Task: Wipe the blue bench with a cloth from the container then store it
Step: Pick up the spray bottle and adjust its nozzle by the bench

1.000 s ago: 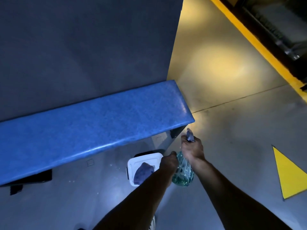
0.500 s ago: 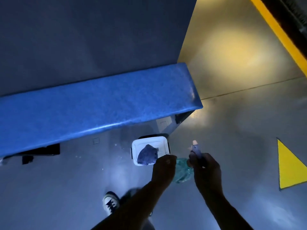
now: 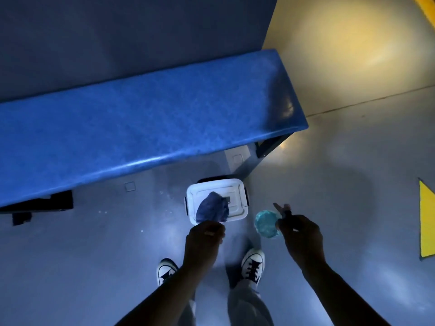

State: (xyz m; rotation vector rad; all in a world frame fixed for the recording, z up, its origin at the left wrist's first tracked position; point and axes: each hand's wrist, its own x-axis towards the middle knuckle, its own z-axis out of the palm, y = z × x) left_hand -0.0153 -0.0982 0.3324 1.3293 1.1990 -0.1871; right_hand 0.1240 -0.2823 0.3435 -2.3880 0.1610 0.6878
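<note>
The blue bench point(image 3: 141, 123) runs across the view against a dark wall. Under its front edge, a white lidded container point(image 3: 237, 191) stands on the floor. A dark blue cloth point(image 3: 213, 208) lies over the lid, drawn out toward me. My left hand point(image 3: 204, 238) is closed at the cloth's near edge and seems to pinch it. My right hand point(image 3: 300, 234) grips a teal spray bottle point(image 3: 267, 223) by its neck, just right of the container, with the nozzle pointing away from me.
My two white-toed sneakers point(image 3: 253, 267) stand on the grey floor just behind the container. Black bench legs point(image 3: 268, 147) show at the right end and at the left. A yellow floor triangle point(image 3: 427, 220) lies far right.
The view has tilted down and my feet now show. My left hand moved from beside the bottle to the cloth's edge. The right hand has lifted the bottle clear to the right.
</note>
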